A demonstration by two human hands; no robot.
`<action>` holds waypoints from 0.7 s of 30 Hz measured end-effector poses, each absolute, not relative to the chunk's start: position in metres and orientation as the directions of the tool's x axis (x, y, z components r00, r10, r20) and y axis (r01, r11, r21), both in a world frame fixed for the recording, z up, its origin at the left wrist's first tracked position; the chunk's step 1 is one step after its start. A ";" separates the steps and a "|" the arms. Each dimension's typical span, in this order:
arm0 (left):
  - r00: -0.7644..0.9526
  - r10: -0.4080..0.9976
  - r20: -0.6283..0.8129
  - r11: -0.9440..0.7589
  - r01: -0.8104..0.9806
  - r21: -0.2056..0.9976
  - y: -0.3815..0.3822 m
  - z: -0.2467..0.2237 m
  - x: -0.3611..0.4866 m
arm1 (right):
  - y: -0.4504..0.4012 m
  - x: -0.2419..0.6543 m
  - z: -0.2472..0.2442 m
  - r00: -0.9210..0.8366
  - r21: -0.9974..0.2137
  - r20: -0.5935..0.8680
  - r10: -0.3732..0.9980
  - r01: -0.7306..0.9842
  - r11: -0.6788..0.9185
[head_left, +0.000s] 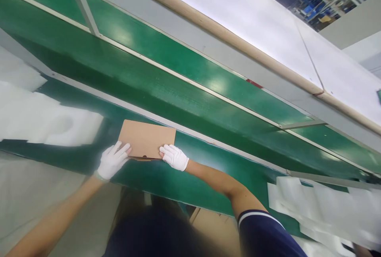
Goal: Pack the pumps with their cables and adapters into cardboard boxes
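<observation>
A flat brown cardboard box (148, 138) lies on the green worktop near its back ledge, its lid down and a small dark spot at the front edge. My left hand (112, 161), in a white glove with bare fingertips, grips the box's near left corner. At the near right corner my right hand (175, 157), gloved the same way, holds the box with fingers bent over the edge. The undersides of both hands are hidden.
White foam sheets (53, 118) are piled on the left of the green worktop (208, 177). More foam sheets (324, 205) lie at the right. A raised shelf (253, 19) with a wooden edge runs above the back. Cardboard (216, 229) sits below the front edge.
</observation>
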State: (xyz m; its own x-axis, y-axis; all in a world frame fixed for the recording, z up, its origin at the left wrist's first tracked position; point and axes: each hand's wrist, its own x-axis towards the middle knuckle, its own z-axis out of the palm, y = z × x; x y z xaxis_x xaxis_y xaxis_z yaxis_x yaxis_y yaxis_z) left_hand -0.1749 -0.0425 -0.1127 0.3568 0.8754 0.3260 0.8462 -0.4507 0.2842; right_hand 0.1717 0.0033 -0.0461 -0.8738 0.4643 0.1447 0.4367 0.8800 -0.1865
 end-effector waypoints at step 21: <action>0.255 0.901 0.352 -0.372 0.871 0.321 -0.052 -0.080 -0.146 | -0.052 0.070 -0.060 -0.463 -0.265 0.364 0.808 0.781 0.566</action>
